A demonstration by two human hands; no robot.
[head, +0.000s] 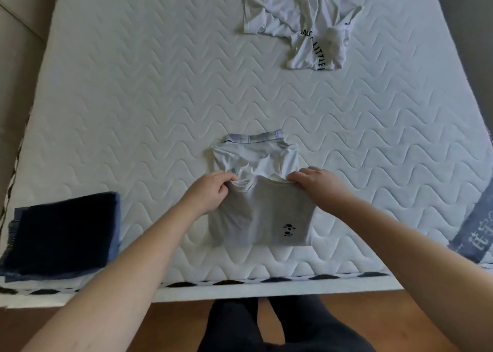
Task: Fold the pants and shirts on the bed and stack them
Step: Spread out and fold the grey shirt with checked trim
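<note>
White shirt [260,213] lies near the middle of the mattress's near edge, partly folded: lower half doubled up toward the far side, a small black print showing at its near right. Far portion of the same shirt is flat on the mattress, with a plaid collar band along its far edge.

Left hand [210,191] pinches the left end of the folded-up hem, fingers closed on the cloth. Right hand [318,184] grips the right end of that hem, fingers curled over and clamped on the fabric. Both forearms reach in from the near edge, bare.

Folded dark pants [62,233] sit at the near left corner of the mattress, flat and squared, lighter blue denim showing along the edges. Well apart from the shirt.

A second white garment [298,20], unfolded and crumpled, lies by the far edge, right of centre; black lettering runs along one part of it. Well apart from the hands.

Mattress [133,98] is white with wavy quilting; a grey-blue label strip [472,231] sits at its near right corner. Wooden floor [360,309] shows below the near edge, with the person's dark-clad legs [266,325] standing on it.
</note>
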